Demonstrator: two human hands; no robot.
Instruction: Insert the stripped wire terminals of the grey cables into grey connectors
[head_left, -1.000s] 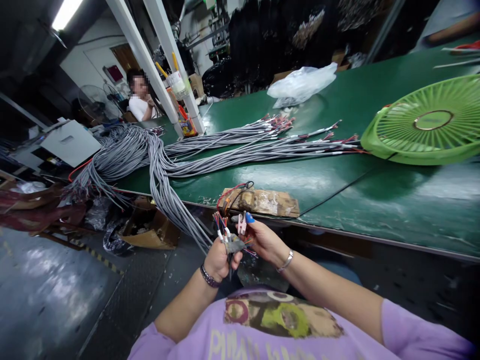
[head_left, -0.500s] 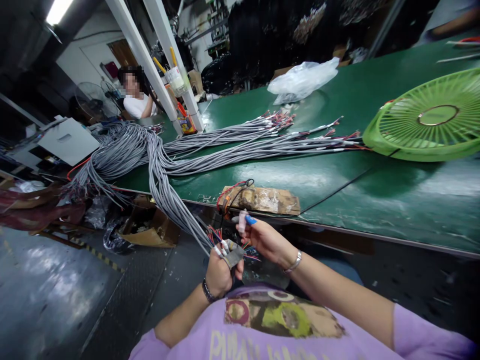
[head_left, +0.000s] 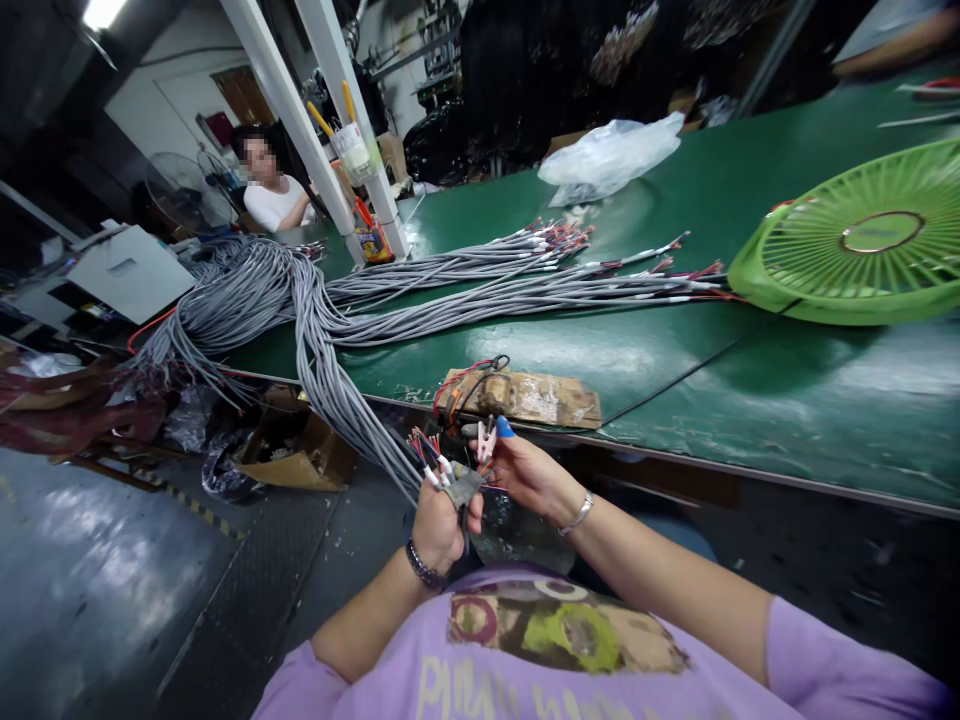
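My left hand (head_left: pixel 441 525) is closed around the end of a bundle of grey cables (head_left: pixel 360 425). White sleeves and stripped coloured wires (head_left: pixel 426 450) stick up out of this grip, and grey wrapping covers some of its fingers. Close beside it on the right, my right hand (head_left: pixel 534 478) has its fingers pinched together at thin coloured wires (head_left: pixel 489 470) by the left fingertips. One right fingertip wears a blue cover (head_left: pixel 505 428), and a whitish-pink piece (head_left: pixel 486 440) shows next to it. Exactly how the pinched fingers meet the wires is partly hidden.
A green bench (head_left: pixel 660 400) carries a large pile of grey cables (head_left: pixel 240 285), a wooden block (head_left: pixel 551 398) with leads, a green fan (head_left: pixel 847 240) and a plastic bag (head_left: pixel 611 160). White posts (head_left: pixel 345 130) rise behind. A cardboard box (head_left: pixel 296 460) sits below; a person (head_left: pixel 274 200) sits beyond.
My right hand has moved slightly down and left, bringing its fingers to the coloured wires at my left hand. The left hand keeps its grip, tilted a little.
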